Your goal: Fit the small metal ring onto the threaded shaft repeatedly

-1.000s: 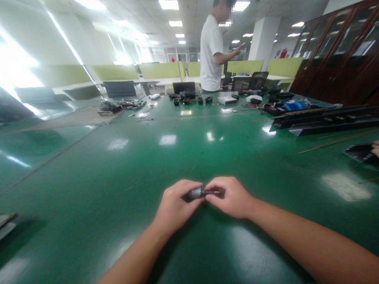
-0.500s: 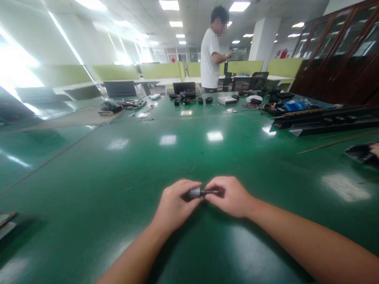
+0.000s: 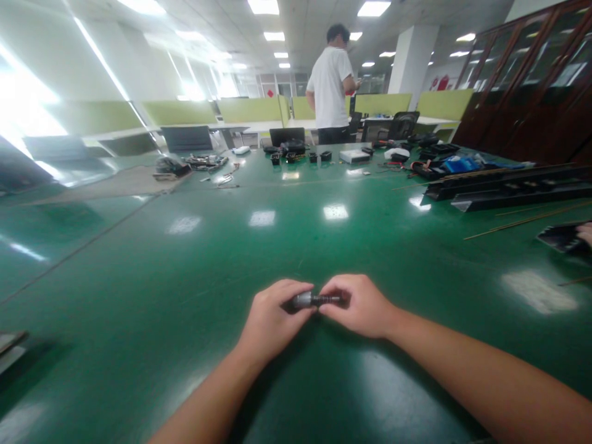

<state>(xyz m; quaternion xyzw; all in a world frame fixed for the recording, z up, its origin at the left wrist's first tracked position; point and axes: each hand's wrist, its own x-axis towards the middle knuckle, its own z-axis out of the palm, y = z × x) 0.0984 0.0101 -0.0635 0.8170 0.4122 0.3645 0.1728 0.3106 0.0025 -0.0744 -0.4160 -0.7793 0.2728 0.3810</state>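
Observation:
Close above the green table (image 3: 259, 259), both hands meet at a small cylindrical part (image 3: 303, 300) with a silver-grey body and a thin, dark ringed shaft pointing right. My left hand (image 3: 272, 317) is closed round the grey body, thumb below and fingers above. The thumb and fingers of my right hand (image 3: 358, 306) are pinched about the shaft end, which they partly hide. What kind of part it is, I cannot make out.
Small black boxes (image 3: 319, 156), a white box (image 3: 354, 156) and cables lie along the far side. Long black metal channels (image 3: 509, 188) and thin rods (image 3: 527, 223) are at right, near another person's hand (image 3: 585, 232). Behind the table stands a person in white (image 3: 332, 86).
The person behind the table has turned more away, arm lowered. My hands and the cylindrical part have hardly moved.

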